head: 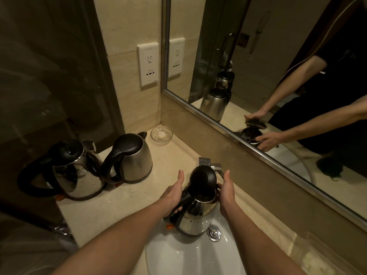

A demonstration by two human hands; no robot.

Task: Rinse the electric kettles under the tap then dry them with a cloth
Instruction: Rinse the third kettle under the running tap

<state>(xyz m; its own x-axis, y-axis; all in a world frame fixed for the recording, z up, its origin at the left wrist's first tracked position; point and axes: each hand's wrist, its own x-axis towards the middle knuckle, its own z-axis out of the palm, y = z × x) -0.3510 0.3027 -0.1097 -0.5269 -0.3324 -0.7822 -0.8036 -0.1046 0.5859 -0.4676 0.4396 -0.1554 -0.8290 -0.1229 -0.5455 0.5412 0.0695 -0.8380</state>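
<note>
A steel electric kettle (195,220) with its black lid flipped up stands over the white sink basin (178,255), just below the chrome tap (210,165). My left hand (172,193) grips its black handle, thumb raised. My right hand (226,192) holds the kettle's rim and spout side, fingers curled behind it. I see no water running. Two more steel kettles stand on the counter to the left: a shiny one (71,171) and a brushed one (135,157), both with lids down.
A small glass dish (161,135) sits in the counter's back corner. A wall socket (148,65) is above it. A large mirror (278,76) runs behind the tap. The drain plug (213,233) lies beside the kettle. A glass door stands at the left.
</note>
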